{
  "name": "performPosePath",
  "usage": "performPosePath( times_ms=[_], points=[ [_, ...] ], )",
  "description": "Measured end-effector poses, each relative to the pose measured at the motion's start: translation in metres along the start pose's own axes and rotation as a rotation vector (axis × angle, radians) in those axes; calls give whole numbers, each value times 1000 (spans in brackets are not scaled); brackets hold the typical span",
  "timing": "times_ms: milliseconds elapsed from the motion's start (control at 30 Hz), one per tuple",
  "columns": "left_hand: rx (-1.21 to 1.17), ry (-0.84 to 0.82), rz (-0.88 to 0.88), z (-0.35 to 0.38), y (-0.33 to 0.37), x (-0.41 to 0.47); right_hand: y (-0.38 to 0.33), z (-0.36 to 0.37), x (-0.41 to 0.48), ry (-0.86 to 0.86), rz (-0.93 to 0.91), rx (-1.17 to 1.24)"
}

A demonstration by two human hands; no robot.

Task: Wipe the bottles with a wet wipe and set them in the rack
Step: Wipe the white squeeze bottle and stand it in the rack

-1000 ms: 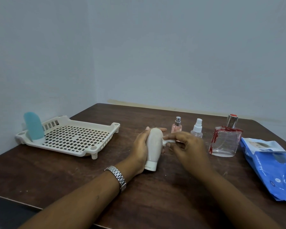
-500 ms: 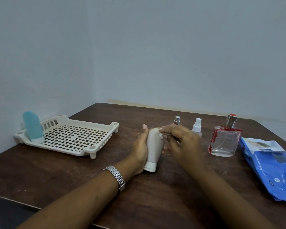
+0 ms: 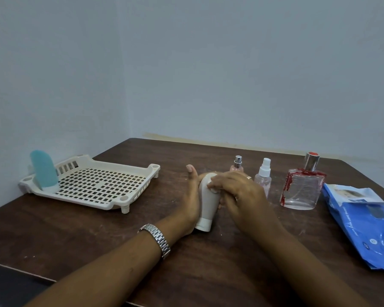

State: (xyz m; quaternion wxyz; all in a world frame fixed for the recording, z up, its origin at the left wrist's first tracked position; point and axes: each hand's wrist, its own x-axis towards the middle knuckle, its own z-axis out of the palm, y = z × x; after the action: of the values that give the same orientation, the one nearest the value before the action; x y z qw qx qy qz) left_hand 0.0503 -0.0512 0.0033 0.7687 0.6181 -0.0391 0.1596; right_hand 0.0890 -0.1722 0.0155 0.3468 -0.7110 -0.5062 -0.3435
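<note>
1. Blue-grey walls meet in a corner behind the dark wooden bench (image 3: pixel 98 244).
2. I see the cream rack (image 3: pixel 111 203) near the bench's far left corner. 1 teal bottle (image 3: pixel 43 171) stands upright at the rack's left end.
3. At the middle of the bench, the white bottle (image 3: pixel 205 207) stands cap down on the surface, leaning a little.
4. The left hand (image 3: pixel 192 196) wraps that bottle from its left side, thumb pointing up. A metal watch (image 3: pixel 157 238) sits on that wrist.
5. The right hand (image 3: pixel 242 196) has its fingers curled against the bottle's upper part, pinching a wet wipe (image 3: pixel 213 190) onto it. I can make out only a small white bit of the wipe.
6. Toward the far edge, beyond and right of the hands, 3 bottles stand upright in a row: a pink spray bottle (image 3: pixel 237 166), a clear spray bottle (image 3: pixel 263 177), and a square glass bottle (image 3: pixel 302 189) with red marks and a silver cap.
7. A blue wipe pack (image 3: pixel 364 218) lies at the bench's right edge.
</note>
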Motion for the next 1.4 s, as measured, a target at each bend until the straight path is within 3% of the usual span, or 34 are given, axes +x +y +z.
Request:
performPosePath(
  times_ms=[167,367,533,767,1300,1400],
  points=[
    [5,-27,66,-1,-4,1,1,0,8,79,108,22],
    [70,17,68,-3,-7,-1,-13,5,6,-13,-56,49],
    [122,-8,68,-1,-6,-3,-8,4,11,33,63,82],
    [175,5,134,-3,-8,-2,-12,6,10,-68,-28,-32],
    [223,93,144,-5,-15,4,-7,-1,2,154,497,516],
    [205,117,138,-4,-12,2,-9,2,-4,211,508,482]
  ],
)
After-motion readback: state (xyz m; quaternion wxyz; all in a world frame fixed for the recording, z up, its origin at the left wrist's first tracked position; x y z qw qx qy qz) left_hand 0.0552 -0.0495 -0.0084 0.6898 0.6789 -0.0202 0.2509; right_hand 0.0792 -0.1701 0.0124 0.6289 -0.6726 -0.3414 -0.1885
